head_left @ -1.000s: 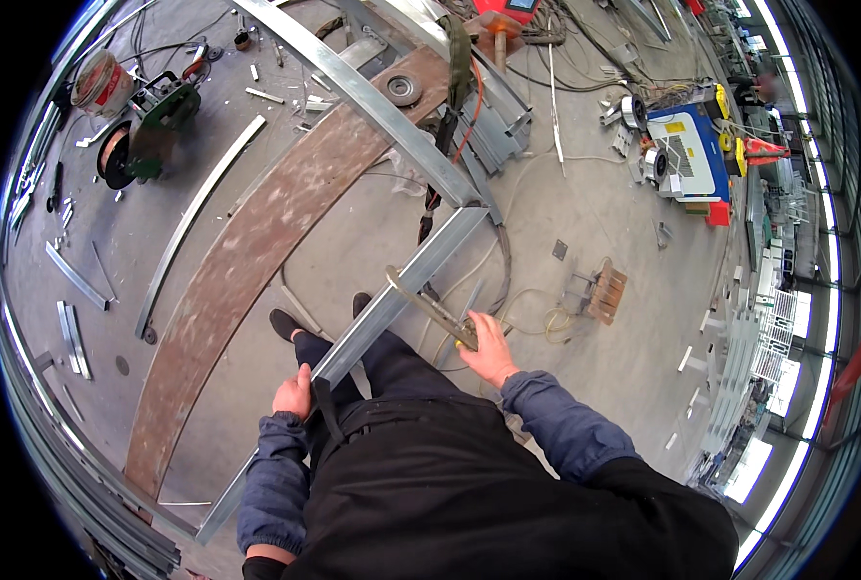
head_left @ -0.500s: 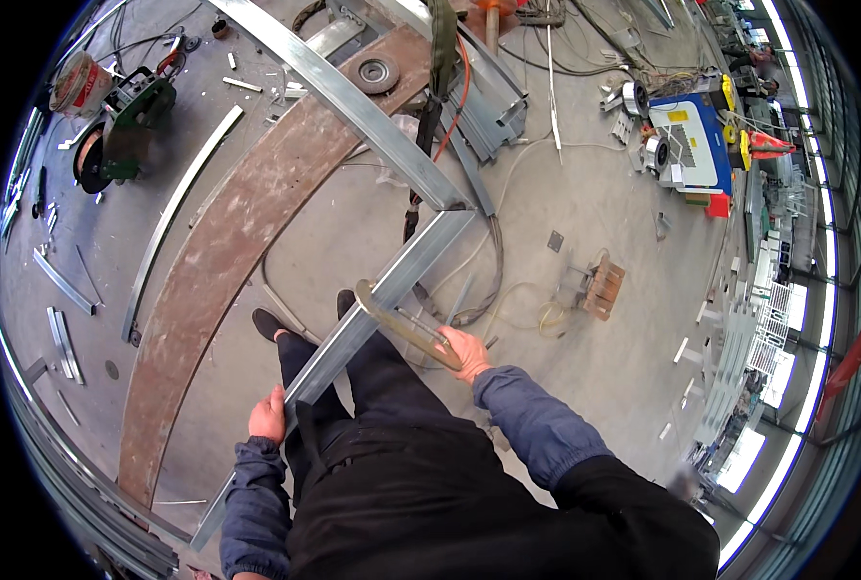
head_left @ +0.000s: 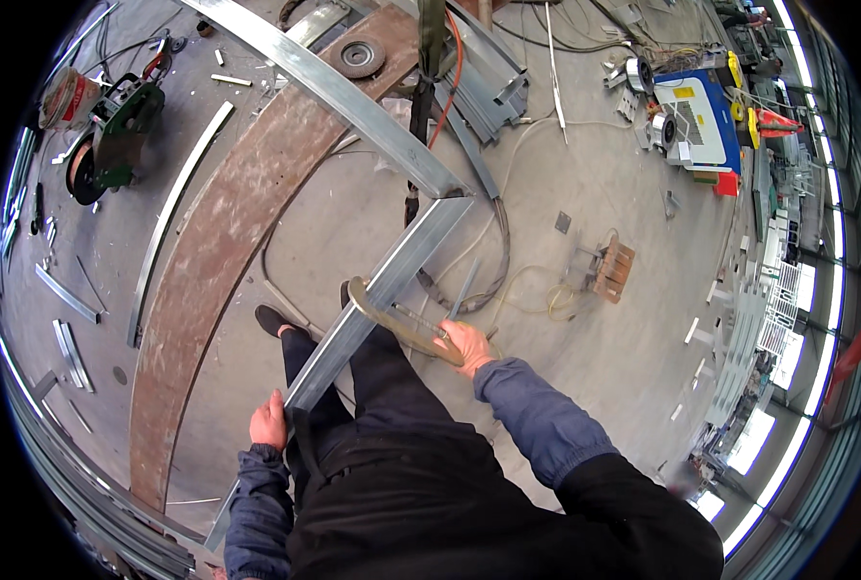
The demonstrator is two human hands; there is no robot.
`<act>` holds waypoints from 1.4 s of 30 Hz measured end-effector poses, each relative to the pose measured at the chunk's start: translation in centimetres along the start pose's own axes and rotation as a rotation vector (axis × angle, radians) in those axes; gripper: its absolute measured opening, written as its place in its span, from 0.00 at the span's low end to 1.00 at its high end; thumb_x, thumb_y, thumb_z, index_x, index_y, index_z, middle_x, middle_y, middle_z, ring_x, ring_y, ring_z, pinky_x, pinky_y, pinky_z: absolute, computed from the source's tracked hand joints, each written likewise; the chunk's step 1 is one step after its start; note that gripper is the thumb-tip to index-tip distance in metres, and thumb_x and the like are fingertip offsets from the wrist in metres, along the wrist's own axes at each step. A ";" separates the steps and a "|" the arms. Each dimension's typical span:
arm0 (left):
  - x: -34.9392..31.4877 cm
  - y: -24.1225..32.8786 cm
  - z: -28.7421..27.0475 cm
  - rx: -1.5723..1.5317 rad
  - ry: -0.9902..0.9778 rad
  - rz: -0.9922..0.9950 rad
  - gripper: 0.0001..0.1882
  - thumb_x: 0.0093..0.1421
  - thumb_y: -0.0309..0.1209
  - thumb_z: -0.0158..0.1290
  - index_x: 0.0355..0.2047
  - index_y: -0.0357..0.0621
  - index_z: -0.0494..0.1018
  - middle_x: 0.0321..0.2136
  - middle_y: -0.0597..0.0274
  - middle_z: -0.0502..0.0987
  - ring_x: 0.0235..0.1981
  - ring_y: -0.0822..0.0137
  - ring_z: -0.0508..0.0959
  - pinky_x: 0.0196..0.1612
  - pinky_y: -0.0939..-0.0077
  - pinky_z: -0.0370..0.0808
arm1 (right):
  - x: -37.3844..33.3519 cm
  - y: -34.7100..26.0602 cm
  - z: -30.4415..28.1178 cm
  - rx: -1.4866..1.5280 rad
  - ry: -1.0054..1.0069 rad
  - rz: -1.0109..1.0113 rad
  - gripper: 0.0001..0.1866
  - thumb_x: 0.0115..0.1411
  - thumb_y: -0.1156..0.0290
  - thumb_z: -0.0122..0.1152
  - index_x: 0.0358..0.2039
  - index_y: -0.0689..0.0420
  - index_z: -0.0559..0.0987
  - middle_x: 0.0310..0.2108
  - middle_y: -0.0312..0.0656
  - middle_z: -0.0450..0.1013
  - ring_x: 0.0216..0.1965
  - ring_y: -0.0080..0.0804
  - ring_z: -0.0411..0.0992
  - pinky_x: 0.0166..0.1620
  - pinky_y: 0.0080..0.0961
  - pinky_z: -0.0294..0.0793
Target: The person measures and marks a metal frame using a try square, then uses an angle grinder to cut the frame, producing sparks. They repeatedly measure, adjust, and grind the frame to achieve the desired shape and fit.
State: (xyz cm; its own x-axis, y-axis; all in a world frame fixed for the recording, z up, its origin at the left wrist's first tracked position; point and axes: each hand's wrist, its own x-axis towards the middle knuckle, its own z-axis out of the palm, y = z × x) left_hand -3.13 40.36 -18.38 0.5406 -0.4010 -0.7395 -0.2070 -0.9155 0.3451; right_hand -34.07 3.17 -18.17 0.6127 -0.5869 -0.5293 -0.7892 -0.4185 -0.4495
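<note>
My left hand (head_left: 268, 422) is closed round the near part of a galvanized steel bar (head_left: 351, 324) that runs diagonally in front of my body. My right hand (head_left: 467, 346) grips the back of a worn brass-coloured C-clamp (head_left: 401, 331). The clamp's curved end hooks over the far edge of the bar, and its screw lies on my side of it. I cannot tell whether the screw is tight. At its far end the bar meets a second steel bar (head_left: 353, 103) in a sharp corner.
A long rusty steel plate (head_left: 220, 240) curves along the left, with a round disc (head_left: 357, 56) on it. A green wire-feeder machine (head_left: 126, 135), cables (head_left: 500, 261) and metal offcuts lie on the floor. A rusty block (head_left: 613, 270) stands right; a blue-edged machine (head_left: 698, 121) is beyond.
The view has shifted slightly. Both hands keep their hold on the bar and the clamp; the clamp has tilted a little against the bar.
</note>
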 end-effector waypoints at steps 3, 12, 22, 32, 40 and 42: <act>0.2 -0.4 -0.2 -0.019 -0.069 -0.056 0.41 0.75 0.61 0.36 0.35 0.31 0.80 0.30 0.32 0.79 0.38 0.32 0.80 0.45 0.47 0.74 | -0.2 0.0 -0.1 0.027 -0.006 0.007 0.17 0.63 0.52 0.61 0.42 0.51 0.78 0.33 0.49 0.80 0.38 0.58 0.79 0.39 0.51 0.78; 0.6 0.2 -1.3 -0.106 -0.159 -0.127 0.39 0.75 0.60 0.37 0.44 0.30 0.79 0.36 0.34 0.81 0.44 0.41 0.83 0.52 0.54 0.75 | -0.8 -0.3 -0.1 0.022 0.050 -0.014 0.17 0.64 0.50 0.62 0.39 0.52 0.77 0.34 0.48 0.80 0.40 0.57 0.79 0.39 0.52 0.76; 4.5 11.2 -4.0 -0.336 0.155 0.346 0.18 0.74 0.40 0.50 0.41 0.34 0.79 0.32 0.50 0.80 0.35 0.61 0.79 0.44 0.67 0.74 | -0.6 -0.3 -0.5 0.068 0.062 -0.002 0.21 0.66 0.45 0.60 0.36 0.52 0.78 0.32 0.47 0.80 0.37 0.55 0.80 0.38 0.48 0.77; 16.8 45.5 -11.2 0.656 0.304 1.436 0.45 0.46 0.25 0.67 0.68 0.41 0.66 0.63 0.51 0.70 0.67 0.50 0.68 0.70 0.56 0.65 | -0.5 0.0 -1.0 0.134 0.098 -0.025 0.20 0.65 0.48 0.60 0.29 0.54 0.75 0.27 0.48 0.78 0.31 0.54 0.79 0.32 0.49 0.77; 24.9 55.9 -7.5 1.192 -0.283 1.352 0.23 0.41 0.30 0.67 0.40 0.41 0.75 0.37 0.51 0.79 0.45 0.45 0.80 0.47 0.53 0.78 | 0.0 0.6 -1.1 0.153 0.126 -0.065 0.18 0.64 0.51 0.63 0.29 0.53 0.75 0.24 0.46 0.76 0.29 0.52 0.77 0.31 0.46 0.76; 25.0 56.5 -6.9 1.183 -0.329 1.295 0.23 0.41 0.30 0.67 0.40 0.41 0.74 0.36 0.51 0.79 0.42 0.44 0.82 0.44 0.53 0.79 | 0.1 0.8 -1.2 0.164 0.144 -0.069 0.18 0.63 0.51 0.64 0.30 0.53 0.75 0.24 0.45 0.76 0.28 0.52 0.77 0.30 0.46 0.75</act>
State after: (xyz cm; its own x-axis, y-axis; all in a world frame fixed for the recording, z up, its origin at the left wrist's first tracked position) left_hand 4.28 -21.19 -13.41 -0.5652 -0.6679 -0.4842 -0.8241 0.4839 0.2945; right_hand -34.71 1.92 -17.74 0.6431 -0.6585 -0.3907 -0.7212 -0.3496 -0.5980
